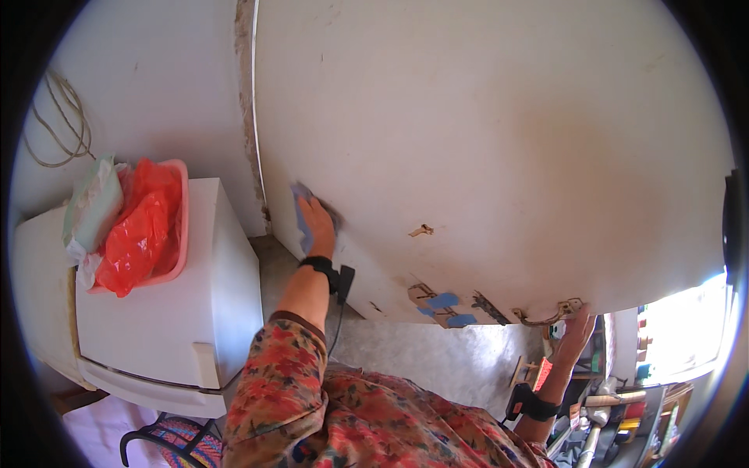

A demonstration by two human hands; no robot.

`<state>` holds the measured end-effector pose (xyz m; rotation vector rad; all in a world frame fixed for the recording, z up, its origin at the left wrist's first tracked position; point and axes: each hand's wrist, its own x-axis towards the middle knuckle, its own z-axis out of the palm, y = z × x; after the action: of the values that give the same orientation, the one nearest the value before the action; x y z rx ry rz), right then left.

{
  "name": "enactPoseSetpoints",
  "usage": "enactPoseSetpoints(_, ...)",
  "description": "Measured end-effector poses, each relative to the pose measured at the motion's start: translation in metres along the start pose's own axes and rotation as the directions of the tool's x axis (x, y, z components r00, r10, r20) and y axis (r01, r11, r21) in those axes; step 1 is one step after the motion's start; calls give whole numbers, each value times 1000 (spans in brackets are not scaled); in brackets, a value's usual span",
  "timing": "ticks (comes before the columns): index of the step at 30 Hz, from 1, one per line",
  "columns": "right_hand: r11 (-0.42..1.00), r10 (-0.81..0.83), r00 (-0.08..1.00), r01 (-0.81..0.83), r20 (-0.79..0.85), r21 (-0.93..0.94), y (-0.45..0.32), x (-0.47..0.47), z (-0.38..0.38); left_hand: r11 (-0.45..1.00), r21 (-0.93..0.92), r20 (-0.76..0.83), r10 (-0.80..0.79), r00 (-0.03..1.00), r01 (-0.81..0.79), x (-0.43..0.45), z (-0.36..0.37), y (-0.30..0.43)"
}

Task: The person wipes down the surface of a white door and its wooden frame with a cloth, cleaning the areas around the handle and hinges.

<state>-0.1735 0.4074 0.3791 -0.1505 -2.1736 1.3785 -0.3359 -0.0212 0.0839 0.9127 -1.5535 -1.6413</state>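
A large white door (468,146) with chipped, stained patches fills the view before me. My left hand (319,225) presses a bluish-grey cloth (303,225) against the door's surface near its hinge side. At the door's outer edge, my right hand (579,327) touches the edge beside a worn metal handle (544,319); its fingers are partly hidden, so I cannot tell how firmly they hold. Blue patches (443,300) and a dark metal plate (489,308) lie on the door between my hands.
On the left, a white refrigerator (158,333) bears a pink plastic basket (184,222) with red plastic bags (140,234). A coiled cable (76,126) hangs on the wall. Below it stands a chair with a woven seat (190,441). Cluttered shelves (643,433) and a bright window (687,333) are at right.
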Motion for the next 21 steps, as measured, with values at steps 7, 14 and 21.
enactPoseSetpoints(7, 992, 102, 994, -98, 43, -83, -4, 1, -3, 820, -389, 103, -414, 904, 420, -85, 14, 46)
enactPoseSetpoints(14, 998, -65, 994, 62, 92, 31, -10, 1, 6, 839, -390, -45, 394, 918, -379, 9, 21, 230)
enactPoseSetpoints(21, 982, -181, 977, 172, 116, 83, -21, -3, 16, 540, -416, 40, 815, 578, -732, -5, 13, 444)
